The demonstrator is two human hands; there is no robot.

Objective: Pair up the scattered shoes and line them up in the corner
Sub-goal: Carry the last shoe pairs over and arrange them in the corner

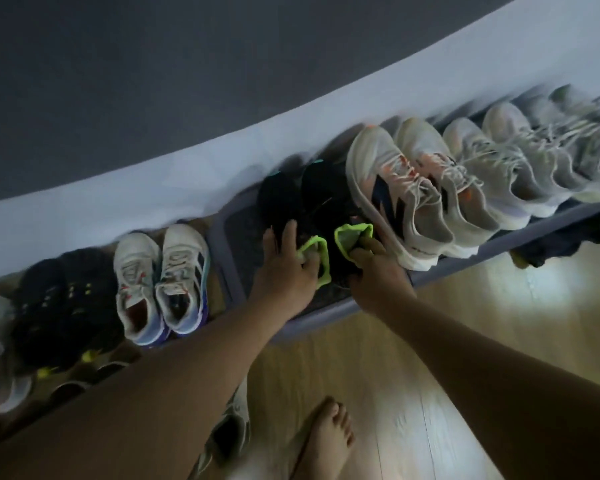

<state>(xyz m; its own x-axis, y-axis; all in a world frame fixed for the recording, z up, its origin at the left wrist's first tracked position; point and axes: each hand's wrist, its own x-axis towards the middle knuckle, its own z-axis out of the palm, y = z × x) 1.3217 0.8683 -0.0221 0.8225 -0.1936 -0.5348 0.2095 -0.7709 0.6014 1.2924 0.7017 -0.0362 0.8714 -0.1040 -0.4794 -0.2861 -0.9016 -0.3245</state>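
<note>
Two black shoes with neon green heel collars stand side by side on a dark mat (236, 237) against the wall. My left hand (286, 265) grips the left black shoe (279, 199) at its heel, thumb over the side. My right hand (374, 268) pinches the green collar of the right black shoe (326, 192). To their right stand a white pair with black and orange marks (409, 188) and more pale sneakers (506, 161). To the left stand a white and blue pair (160, 282) and a black pair (63, 306).
A white skirting strip (153, 181) and grey wall run behind the row. A dark cloth (565, 240) lies at the mat's right end. One loose pale shoe (232, 431) lies on the wooden floor under my left arm, beside my bare foot (326, 441).
</note>
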